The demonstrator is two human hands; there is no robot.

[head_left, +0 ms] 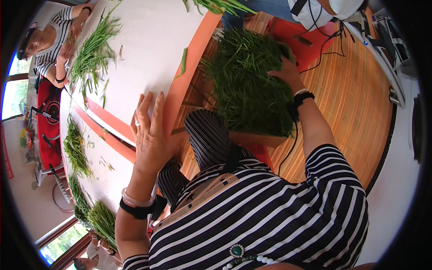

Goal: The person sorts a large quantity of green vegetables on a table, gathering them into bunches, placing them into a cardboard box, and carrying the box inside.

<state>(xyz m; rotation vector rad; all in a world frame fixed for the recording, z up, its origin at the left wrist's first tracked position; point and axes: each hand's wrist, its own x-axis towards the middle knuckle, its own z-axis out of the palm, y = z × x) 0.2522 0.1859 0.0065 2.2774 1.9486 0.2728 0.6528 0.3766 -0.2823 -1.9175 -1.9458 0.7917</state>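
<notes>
My left hand, fingers extended and slightly apart, rests on the orange edge of the white table, holding nothing. My right hand reaches onto a dense heap of long green leafy stalks in a cardboard box to the right of the table. Its fingers are apart on the leaves and partly sunk among them. A single green leaf lies on the table edge above my left hand.
Piles of greens line the tabletops. A person in stripes works across at upper left, another at lower left, another at top right beside a red stool. Cables hang by my right arm above the wooden floor.
</notes>
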